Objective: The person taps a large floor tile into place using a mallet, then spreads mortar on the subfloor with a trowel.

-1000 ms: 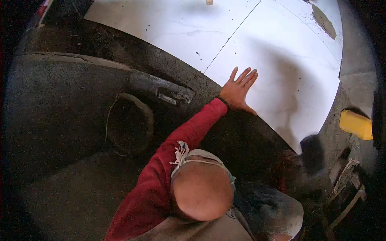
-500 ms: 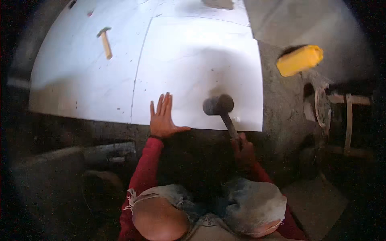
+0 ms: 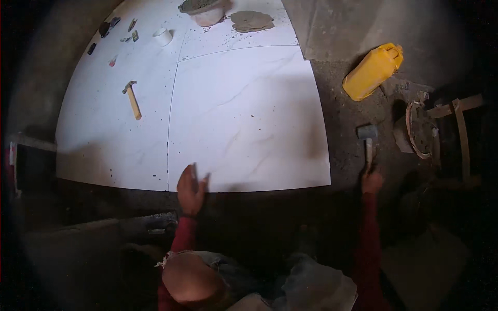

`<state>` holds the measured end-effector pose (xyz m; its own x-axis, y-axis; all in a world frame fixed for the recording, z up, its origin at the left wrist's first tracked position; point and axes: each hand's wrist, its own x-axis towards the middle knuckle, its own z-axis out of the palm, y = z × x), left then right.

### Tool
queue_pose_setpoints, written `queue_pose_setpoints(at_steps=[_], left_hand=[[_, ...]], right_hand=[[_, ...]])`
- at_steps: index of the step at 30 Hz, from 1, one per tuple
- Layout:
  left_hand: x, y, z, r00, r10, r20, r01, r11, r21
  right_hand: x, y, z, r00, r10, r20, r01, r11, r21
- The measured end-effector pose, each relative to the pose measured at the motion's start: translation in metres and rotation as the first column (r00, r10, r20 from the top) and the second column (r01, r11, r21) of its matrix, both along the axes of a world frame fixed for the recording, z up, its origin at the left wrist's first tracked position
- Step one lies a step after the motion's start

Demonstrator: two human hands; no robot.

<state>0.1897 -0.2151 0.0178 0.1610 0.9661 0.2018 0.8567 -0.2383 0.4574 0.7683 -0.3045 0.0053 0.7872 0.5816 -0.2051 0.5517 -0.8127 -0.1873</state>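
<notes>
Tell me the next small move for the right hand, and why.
Probably best to rest the mallet on the floor and let go: the right hand grips it to the right of the white tile, away from its surface. Whether it already touches down is hard to tell. The left hand is at the tile's near edge.

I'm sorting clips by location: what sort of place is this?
Probably a building site or a space under renovation: large pale tiles cover part of a rough, dark floor, a tub of grey mix stands on them, and the right hand holds a mallet.
</notes>
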Motion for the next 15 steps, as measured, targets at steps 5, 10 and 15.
queue_pose_setpoints(at_steps=[5, 10, 15], left_hand=[[-0.066, -0.033, -0.042, 0.698, 0.686, 0.206, -0.699, 0.715, -0.012], [-0.104, -0.034, -0.048, 0.231, 0.900, 0.370, -0.692, 0.420, -0.587], [-0.115, -0.031, -0.042, 0.105, 0.872, 0.478, -0.570, 0.446, -0.690]], right_hand=[[-0.047, 0.064, -0.003, 0.930, 0.329, 0.161, -0.353, 0.689, 0.632], [-0.103, 0.121, 0.003, 0.954, 0.257, -0.157, -0.180, 0.905, 0.386], [-0.111, 0.131, -0.004, 0.975, 0.221, -0.008, -0.212, 0.944, 0.252]])
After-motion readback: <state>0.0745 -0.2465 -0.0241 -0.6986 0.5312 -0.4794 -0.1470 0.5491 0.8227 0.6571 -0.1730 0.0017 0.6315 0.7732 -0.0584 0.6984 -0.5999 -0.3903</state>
